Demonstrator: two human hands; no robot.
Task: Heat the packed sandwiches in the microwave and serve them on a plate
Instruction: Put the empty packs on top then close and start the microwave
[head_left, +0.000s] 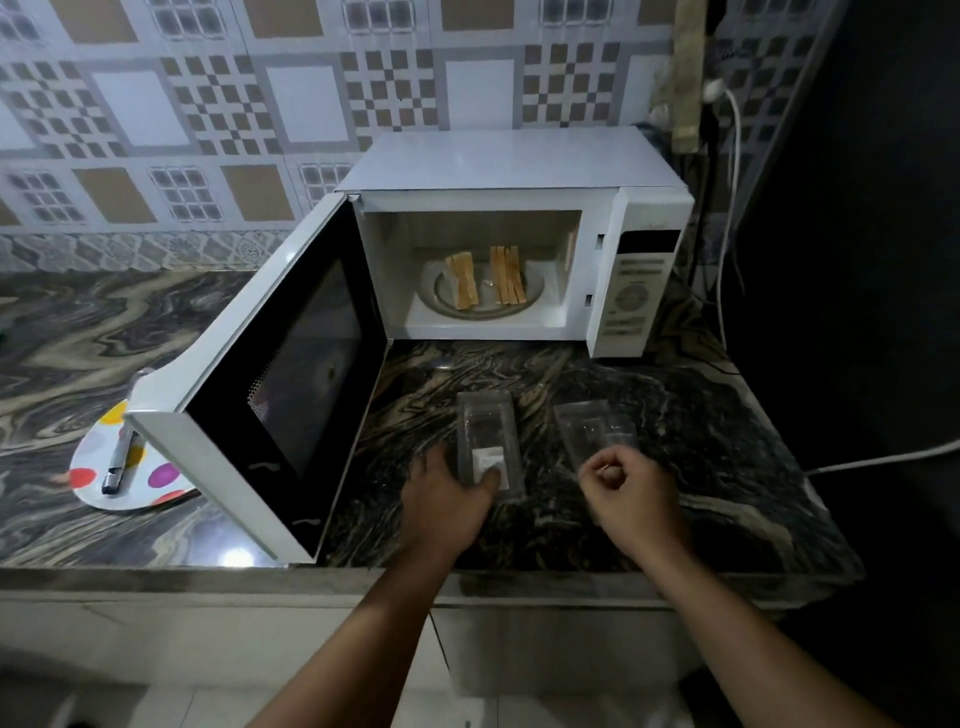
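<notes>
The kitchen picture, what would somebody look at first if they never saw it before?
Probably the white microwave in the middle, its door swung wide open, with sandwiches on the turntable inside. Next, the hands near two clear empty packs on the dark counter, and the spotty plate at left.

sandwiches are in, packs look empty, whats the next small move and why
Probably swing the microwave door shut. Both sandwiches already sit on the turntable inside the open microwave, and the two clear packs on the counter look empty. The left hand, nearest the door, touches one pack; the right hand is curled above the other.
</notes>
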